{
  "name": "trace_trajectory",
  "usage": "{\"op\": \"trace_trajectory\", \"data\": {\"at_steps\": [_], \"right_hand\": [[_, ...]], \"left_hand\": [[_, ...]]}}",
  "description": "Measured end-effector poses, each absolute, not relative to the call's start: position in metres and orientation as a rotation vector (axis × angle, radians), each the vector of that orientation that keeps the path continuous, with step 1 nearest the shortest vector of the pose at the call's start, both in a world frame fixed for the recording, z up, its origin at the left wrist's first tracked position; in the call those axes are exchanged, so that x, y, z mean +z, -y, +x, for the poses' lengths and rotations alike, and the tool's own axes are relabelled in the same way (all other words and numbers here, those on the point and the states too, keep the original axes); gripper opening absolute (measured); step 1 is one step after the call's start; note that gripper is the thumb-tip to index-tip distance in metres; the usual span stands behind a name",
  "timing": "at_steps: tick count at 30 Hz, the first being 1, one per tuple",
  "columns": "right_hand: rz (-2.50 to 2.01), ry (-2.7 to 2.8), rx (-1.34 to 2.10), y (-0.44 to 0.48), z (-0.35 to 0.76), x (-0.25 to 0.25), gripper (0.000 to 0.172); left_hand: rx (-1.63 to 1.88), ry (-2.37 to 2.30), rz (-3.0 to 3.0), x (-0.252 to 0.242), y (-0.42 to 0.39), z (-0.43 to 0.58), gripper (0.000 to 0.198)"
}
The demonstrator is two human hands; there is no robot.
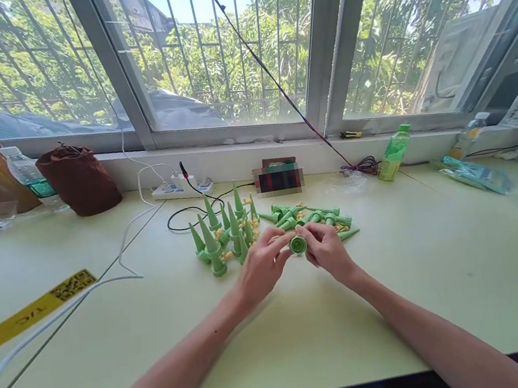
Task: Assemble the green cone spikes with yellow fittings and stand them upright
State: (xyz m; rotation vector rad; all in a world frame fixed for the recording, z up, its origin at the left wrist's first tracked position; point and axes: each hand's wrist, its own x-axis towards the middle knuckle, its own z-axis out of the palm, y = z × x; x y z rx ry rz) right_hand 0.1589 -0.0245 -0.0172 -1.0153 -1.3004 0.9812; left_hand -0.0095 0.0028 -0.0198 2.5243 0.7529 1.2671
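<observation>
A green plastic watering spike (298, 245) is held over the table, its round, open end facing me. My left hand (262, 262) pinches it from the left, fingers closed on its side. From the right, the fingers of my right hand (330, 251) close on the same piece. Its tapered part is hidden behind the hands. Just beyond my left hand, several green spikes (208, 238) stand upright with small yellow valves (227, 256) among them. Behind my right hand lies a loose heap of more green spikes (325, 213), with yellow bits between them.
A white power strip (179, 189) with cables sits by the windowsill, and a partly blurred dark box (276, 178) is beside it. A green bottle (394, 154) stands right, a brown pouch (80, 180) left. A white cable (124, 255) crosses the left side near yellow tape (36, 312).
</observation>
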Motion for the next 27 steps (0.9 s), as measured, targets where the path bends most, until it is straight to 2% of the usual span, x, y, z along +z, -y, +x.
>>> {"op": "trace_trajectory", "data": {"at_steps": [6, 11, 15, 21, 27], "right_hand": [[-1.030, 1.207, 0.884, 0.021, 0.157, -0.019, 0.041], [-1.012, 1.231, 0.861, 0.020, 0.158, -0.020, 0.039], [-1.011, 1.350, 0.841, 0.022, 0.157, -0.023, 0.038], [-1.081, 1.421, 0.811, 0.022, 0.159, -0.026, 0.037], [-1.148, 1.459, 0.748, 0.020, 0.161, -0.025, 0.039]], "left_hand": [[1.137, -1.047, 2.054, -0.010, -0.001, -0.004, 0.019], [0.777, -0.897, 1.483, -0.002, 0.002, -0.001, 0.049], [0.594, -0.706, 1.215, -0.001, 0.004, -0.001, 0.049], [0.624, -0.693, 1.276, -0.005, 0.004, -0.004, 0.041], [0.717, -0.772, 1.651, -0.008, 0.007, -0.003, 0.037]]}}
